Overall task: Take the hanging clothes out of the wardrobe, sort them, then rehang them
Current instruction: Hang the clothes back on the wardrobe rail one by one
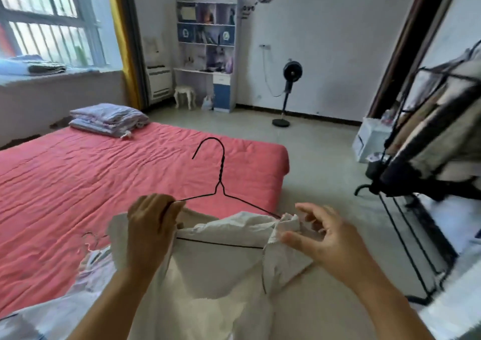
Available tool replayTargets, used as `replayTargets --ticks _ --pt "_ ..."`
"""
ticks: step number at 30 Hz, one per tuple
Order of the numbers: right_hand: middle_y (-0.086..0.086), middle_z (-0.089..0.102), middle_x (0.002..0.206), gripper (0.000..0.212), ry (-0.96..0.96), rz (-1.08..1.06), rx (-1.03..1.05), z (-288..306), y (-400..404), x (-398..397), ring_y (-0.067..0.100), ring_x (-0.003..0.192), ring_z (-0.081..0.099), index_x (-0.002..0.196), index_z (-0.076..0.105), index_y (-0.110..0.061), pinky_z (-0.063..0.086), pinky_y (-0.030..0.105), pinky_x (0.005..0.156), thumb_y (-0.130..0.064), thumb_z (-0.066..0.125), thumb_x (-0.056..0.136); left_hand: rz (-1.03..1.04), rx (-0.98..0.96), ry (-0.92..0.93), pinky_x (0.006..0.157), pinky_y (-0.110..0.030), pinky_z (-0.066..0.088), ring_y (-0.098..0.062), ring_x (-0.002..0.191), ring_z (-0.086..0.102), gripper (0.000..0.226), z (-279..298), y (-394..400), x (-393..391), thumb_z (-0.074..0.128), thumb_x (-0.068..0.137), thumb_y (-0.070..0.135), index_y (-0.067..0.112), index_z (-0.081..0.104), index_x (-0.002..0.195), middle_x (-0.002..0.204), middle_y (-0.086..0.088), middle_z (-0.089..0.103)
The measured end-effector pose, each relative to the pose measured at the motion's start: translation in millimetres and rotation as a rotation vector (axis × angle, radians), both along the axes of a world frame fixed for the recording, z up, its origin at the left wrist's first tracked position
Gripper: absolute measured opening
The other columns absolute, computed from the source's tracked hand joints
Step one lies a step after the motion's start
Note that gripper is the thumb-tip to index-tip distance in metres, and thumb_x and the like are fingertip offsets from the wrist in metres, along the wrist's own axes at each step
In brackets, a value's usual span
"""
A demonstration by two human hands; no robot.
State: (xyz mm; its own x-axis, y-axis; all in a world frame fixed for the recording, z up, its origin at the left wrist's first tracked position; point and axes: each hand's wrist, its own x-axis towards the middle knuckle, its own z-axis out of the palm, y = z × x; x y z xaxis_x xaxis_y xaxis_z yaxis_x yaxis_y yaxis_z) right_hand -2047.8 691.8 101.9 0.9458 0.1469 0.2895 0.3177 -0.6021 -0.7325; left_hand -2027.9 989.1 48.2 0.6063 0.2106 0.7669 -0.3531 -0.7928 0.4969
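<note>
Wrinkled coral-pink sheets cover the bed (78, 183), with folded pale quilts (109, 119) stacked near its far corner and a round-headed pedestal fan (291, 74) standing on the tiled floor beyond. Over the bed's near edge, a thin black wire hanger (221, 180) with a twisted neck sits partly inside a crinkled cream jacket (229, 261). The left hand (152, 225) grips the hanger's left shoulder, fingers curled round the wire. The right hand (320, 238) pinches the bunched collar fabric at the hanger's right end. Dark and beige clothes (429, 136) hang on a black metal rack at right.
</note>
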Motion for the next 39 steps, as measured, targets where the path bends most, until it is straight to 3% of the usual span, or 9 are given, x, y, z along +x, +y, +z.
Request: replayTargets --ticks 3,6,11,14,18,21,29,34,39 --pt "-0.028 0.052 0.109 0.066 -0.084 -0.032 -0.082 18 -48 -35 -0.013 0.103 0.047 0.114 0.056 -0.040 0.035 -0.001 0.080 -0.068 0.074 0.057 -0.188 0.044 -0.031 0.065 -0.042 0.040 -0.022 0.064 0.049 0.034 11 -48 9 0.050 0.089 0.035 0.011 0.059 0.067 0.066 0.002 0.056" --pt "-0.029 0.057 0.110 0.055 0.022 -0.026 -0.041 34 -83 -71 -0.017 0.105 0.048 0.116 0.058 -0.040 0.037 0.000 0.081 -0.056 0.067 0.064 -0.331 0.093 -0.051 0.065 -0.041 0.041 -0.023 0.064 0.050 0.033 21 -98 11 0.050 0.088 0.034 0.009 0.060 0.068 0.067 0.001 0.058" --pt "-0.009 0.071 0.091 0.024 0.096 -0.002 0.002 47 -120 -125 0.001 0.085 0.063 0.097 0.060 -0.047 0.049 0.019 0.079 -0.028 0.068 0.084 -0.521 0.106 -0.024 0.066 -0.033 0.039 -0.017 0.067 0.048 0.033 33 -174 -6 0.050 0.087 0.034 0.009 0.058 0.066 0.065 0.004 0.055" --pt "-0.001 0.069 0.073 0.018 0.125 -0.038 0.079 45 -145 -160 0.008 0.066 0.061 0.090 0.069 -0.030 0.051 0.029 0.069 -0.014 0.061 0.090 -0.614 0.125 0.018 0.068 -0.025 0.036 -0.009 0.069 0.046 0.032 38 -216 -30 0.048 0.087 0.035 0.011 0.059 0.067 0.065 0.005 0.055" --pt "0.000 0.063 0.060 0.008 0.161 -0.090 0.152 37 -179 -199 0.009 0.057 0.054 0.082 0.071 -0.019 0.045 0.023 0.059 -0.022 0.063 0.084 -0.745 0.153 0.003 0.068 -0.009 0.033 0.003 0.067 0.042 0.026 37 -261 -60 0.050 0.086 0.033 0.017 0.060 0.068 0.067 0.021 0.048" --pt "0.004 0.062 0.056 0.016 0.173 -0.178 0.214 35 -202 -231 0.010 0.054 0.053 0.079 0.071 -0.013 0.043 0.023 0.057 -0.025 0.062 0.075 -0.862 0.169 0.024 0.067 -0.006 0.034 0.001 0.067 0.049 0.027 34 -295 -79 0.052 0.087 0.035 0.018 0.064 0.071 0.069 0.019 0.054" --pt "0.006 0.058 0.052 0.008 0.090 -0.620 0.310 32 -227 -335 0.018 0.054 0.049 0.074 0.072 -0.015 0.040 0.022 0.054 -0.019 0.068 0.080 -1.295 0.063 0.247 0.072 -0.014 0.046 0.004 0.078 0.059 0.027 28 -398 -120 0.059 0.073 0.054 0.034 0.065 0.092 0.092 0.019 0.063" --pt "0.003 0.054 0.049 0.015 0.041 -0.935 0.360 33 -212 -398 0.010 0.050 0.047 0.072 0.071 -0.005 0.038 0.015 0.050 0.002 0.063 0.084 -1.571 0.109 0.141 0.087 -0.002 0.035 0.010 0.108 0.050 0.039 33 -446 -165 0.058 0.075 0.047 0.033 0.063 0.110 0.115 0.024 0.054" --pt "0.003 0.051 0.048 0.016 -0.036 -1.252 0.415 30 -193 -439 0.007 0.046 0.045 0.072 0.071 -0.005 0.037 0.015 0.048 0.002 0.062 0.085 -1.759 0.119 0.118 0.090 -0.010 0.040 0.004 0.110 0.052 0.038 39 -467 -211 0.054 0.079 0.050 0.039 0.054 0.116 0.116 0.021 0.055"
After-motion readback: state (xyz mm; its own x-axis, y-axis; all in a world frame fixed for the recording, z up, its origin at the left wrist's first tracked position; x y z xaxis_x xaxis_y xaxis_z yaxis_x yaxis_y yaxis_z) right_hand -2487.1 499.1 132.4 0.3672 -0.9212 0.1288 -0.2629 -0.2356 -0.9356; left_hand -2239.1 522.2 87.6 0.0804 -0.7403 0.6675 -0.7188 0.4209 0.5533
